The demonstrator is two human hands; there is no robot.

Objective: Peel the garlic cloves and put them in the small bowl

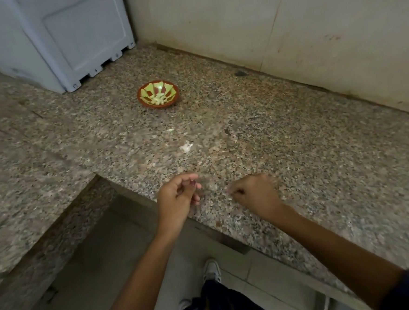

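The bowl [158,95] sits far back on the granite desk [295,148], pale peeled cloves [158,99] heaped inside it. Both hands hover at the near edge, well apart from it. The left hand [177,197] has fingers curled, thumb against them; the right hand [254,192] is curled too. Blur hides whether either holds anything. A skin scrap [186,147] lies between hands and bowl.
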